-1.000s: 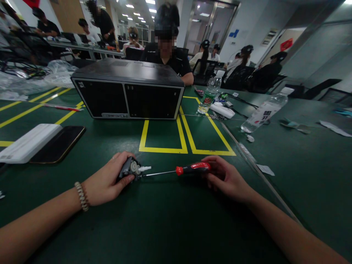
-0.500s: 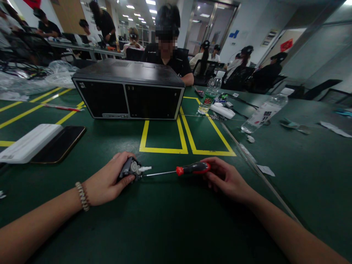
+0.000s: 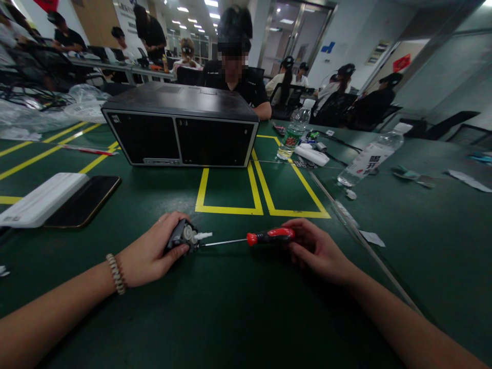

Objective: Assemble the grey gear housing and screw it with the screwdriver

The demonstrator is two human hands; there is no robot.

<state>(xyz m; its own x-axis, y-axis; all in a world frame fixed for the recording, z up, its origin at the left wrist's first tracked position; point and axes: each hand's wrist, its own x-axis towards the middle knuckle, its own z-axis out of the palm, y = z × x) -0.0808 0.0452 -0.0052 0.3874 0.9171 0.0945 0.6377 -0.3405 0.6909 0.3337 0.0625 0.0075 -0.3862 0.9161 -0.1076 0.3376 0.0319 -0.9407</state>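
Observation:
My left hand point(image 3: 159, 251), with a beaded bracelet at the wrist, is closed around a small dark plastic housing point(image 3: 177, 237). Pale round gears and a white shaft pointing right show on its open side. From the right, a screwdriver point(image 3: 271, 236) with a red and black handle lies nearly level, its thin metal shank reaching the housing's lower right edge. What the tip touches is too small to tell. My right hand point(image 3: 319, 251) holds the end of the handle between thumb and fingers; some fingertips are hidden behind it.
A black computer case point(image 3: 180, 123) lies on the green table beyond my hands. A phone point(image 3: 86, 201) and a white box point(image 3: 46, 197) sit at left. Two bottles, one leaning bottle point(image 3: 371, 156) and one green-labelled bottle point(image 3: 294, 136), stand at right. A person point(image 3: 234, 77) sits opposite.
The screwdriver's handle has turned about its axis, so more of its red side faces me. My left hand and the housing stay in place.

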